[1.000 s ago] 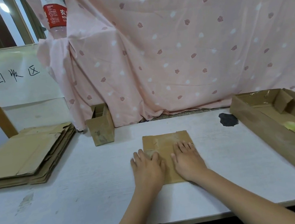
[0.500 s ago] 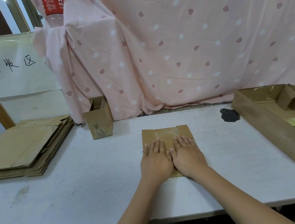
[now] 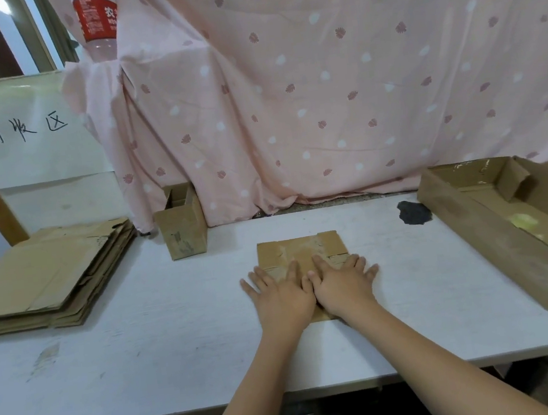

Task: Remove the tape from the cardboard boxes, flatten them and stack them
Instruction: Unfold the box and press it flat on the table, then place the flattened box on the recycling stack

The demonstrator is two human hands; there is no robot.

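Note:
A small flattened cardboard box (image 3: 300, 251) lies flat on the white table (image 3: 145, 354) in the middle. My left hand (image 3: 280, 298) and my right hand (image 3: 342, 285) rest palm-down side by side on its near half, fingers spread, thumbs touching. They press on it and hold nothing. Traces of tape show on its far part. A stack of flattened boxes (image 3: 42, 273) sits at the table's left end. A small upright open box (image 3: 184, 230) stands behind, near the curtain.
A long shallow open cardboard box (image 3: 497, 238) lies at the right end, angled toward me. A dark patch (image 3: 414, 212) marks the table beside it. A pink dotted curtain (image 3: 319, 81) hangs along the back. A white sign (image 3: 25, 131) stands at back left.
My hands have slid together and up the flattened box, then spread their fingers wider. The box stays flat in place.

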